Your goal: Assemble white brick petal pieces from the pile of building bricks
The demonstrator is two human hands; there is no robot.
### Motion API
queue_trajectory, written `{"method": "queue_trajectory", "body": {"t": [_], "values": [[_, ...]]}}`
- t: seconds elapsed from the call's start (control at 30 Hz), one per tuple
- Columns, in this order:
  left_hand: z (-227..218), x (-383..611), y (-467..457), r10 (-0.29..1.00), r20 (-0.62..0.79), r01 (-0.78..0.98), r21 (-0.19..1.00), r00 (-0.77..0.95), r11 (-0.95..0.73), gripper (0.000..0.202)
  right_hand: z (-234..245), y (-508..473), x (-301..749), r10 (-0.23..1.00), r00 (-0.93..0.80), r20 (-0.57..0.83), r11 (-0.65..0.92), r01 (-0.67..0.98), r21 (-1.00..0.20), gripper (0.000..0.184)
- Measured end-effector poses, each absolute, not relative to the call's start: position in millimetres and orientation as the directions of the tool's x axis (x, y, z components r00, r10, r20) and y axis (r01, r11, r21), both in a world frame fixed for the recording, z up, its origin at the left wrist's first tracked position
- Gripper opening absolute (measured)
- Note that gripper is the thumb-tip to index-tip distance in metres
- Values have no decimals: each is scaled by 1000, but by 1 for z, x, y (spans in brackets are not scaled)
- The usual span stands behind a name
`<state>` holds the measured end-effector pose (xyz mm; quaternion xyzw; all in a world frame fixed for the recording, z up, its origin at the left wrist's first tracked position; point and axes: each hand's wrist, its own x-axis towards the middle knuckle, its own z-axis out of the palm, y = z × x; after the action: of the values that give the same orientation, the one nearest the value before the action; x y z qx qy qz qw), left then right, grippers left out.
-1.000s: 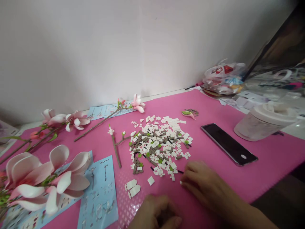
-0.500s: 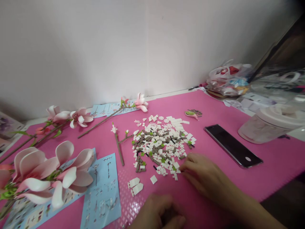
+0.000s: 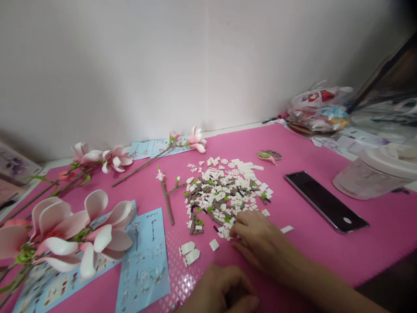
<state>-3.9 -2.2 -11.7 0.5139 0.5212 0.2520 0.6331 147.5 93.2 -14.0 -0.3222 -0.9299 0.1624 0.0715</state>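
Note:
A heap of small white, brown and green building pieces lies in the middle of the pink mat. My right hand rests at the heap's near edge, fingers bent and pressed together over the pieces; what they hold is hidden. My left hand sits at the bottom edge, curled into a loose fist around something I cannot make out. A small built branch lies left of the heap. Two white petal pieces lie in front of it.
Pink artificial flowers and long stems cover the left side, over blue instruction sheets. A black phone lies to the right, with a white lidded container and a full plastic bag beyond. A wall stands behind.
My right hand has slid left and forward into the near edge of the heap. One white piece now lies loose to its right. My left hand has stayed put.

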Motion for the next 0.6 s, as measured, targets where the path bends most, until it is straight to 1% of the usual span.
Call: {"method": "queue_trajectory", "body": {"t": [0.07, 0.27, 0.37, 0.47, 0.6], "values": [[-11, -3, -2, 847, -432, 231, 898, 310, 374, 5, -19, 97, 144, 627, -778, 30, 744, 587, -320, 18], [-21, -1, -4, 882, -394, 190, 916, 257, 354, 8, -22, 113, 142, 617, -785, 53, 764, 582, -277, 20], [-25, -2, -5, 878, -396, 172, 917, 269, 360, 11, -21, 119, 142, 585, -807, 84, 795, 550, -258, 20], [-25, -3, -6, 863, -415, 165, 909, 288, 383, 11, -19, 123, 142, 550, -825, 132, 820, 503, -271, 22], [-27, -4, -6, 871, -405, 145, 914, 278, 379, 10, -10, 121, 136, 550, -815, 181, 818, 484, -310, 23]]}}
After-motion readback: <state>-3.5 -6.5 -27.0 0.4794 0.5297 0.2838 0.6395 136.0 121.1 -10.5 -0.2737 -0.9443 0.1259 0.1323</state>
